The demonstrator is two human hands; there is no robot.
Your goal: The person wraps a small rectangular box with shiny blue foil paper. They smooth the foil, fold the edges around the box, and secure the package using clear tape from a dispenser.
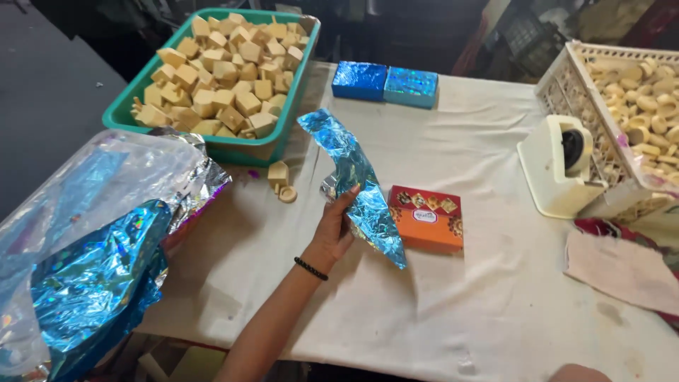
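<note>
Foil sheet (357,184), blue, pinched in the left hand (332,230)'s closed grip; best laid flat on the counter (438,304) beside the orange box (426,218).

A green tray (120,117) heaped with tan blocks (219,71) stands beyond and to the left of the hands. Two blue foil-wrapped boxes (385,83) lie side by side further off. A white perforated basket (566,85) of pale round pieces (643,92) stands well to the right, with a white tape dispenser (559,166) just beside it. A white cloth (495,297) covers the desk.
</note>
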